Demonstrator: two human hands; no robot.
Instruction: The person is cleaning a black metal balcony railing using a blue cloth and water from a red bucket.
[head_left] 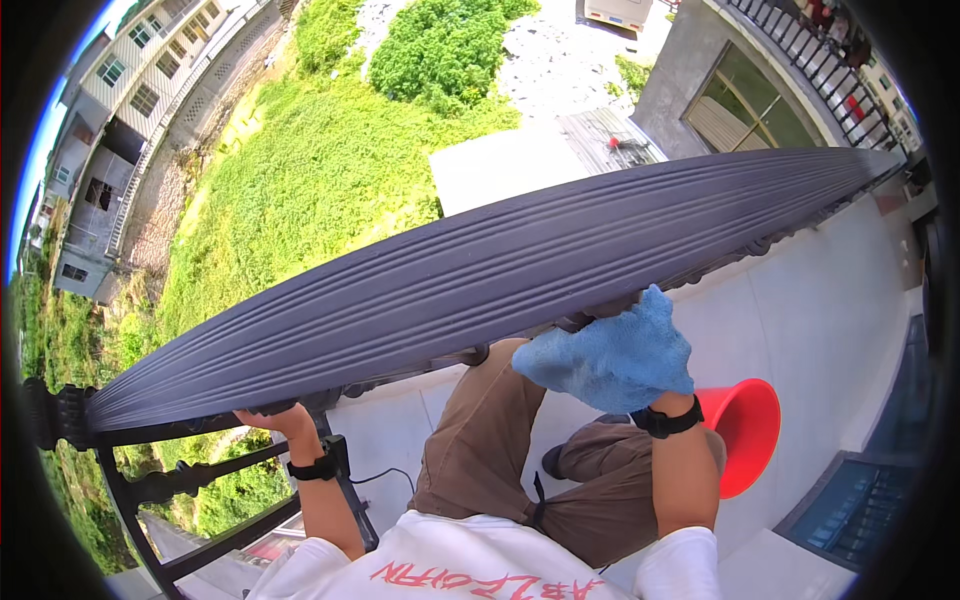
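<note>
A: So the blue cloth (pixel 610 350) is sitting just right of the middle, up against the near, lower side of the dark rail (pixel 480 285)!

B: And which way is that rail running?

A: On a slant, its long axis going from the near left to the far right. The cloth is lying beneath its near edge, so the broad ribbed top is lying just to the far side of it.

B: Which hand is nearer?

A: The right hand (pixel 668 403), easily: it's wearing the cloth like a cover, right by the rail. The fabric is hiding its fingers, so I can't tell whether they're curling or spreading.

B: And the left hand (pixel 278 418)?

A: Well apart, tucking in under the rail's near edge close to its left end. The rail is hiding those fingertips, so I'm not calling a grip there either.

B: Further out?

A: A red bucket (pixel 750 440) is showing just right of the cloth, beside the person's brown trousers (pixel 475 420). Beyond the rail, green plants (pixel 280 190) are filling the far left.
</note>
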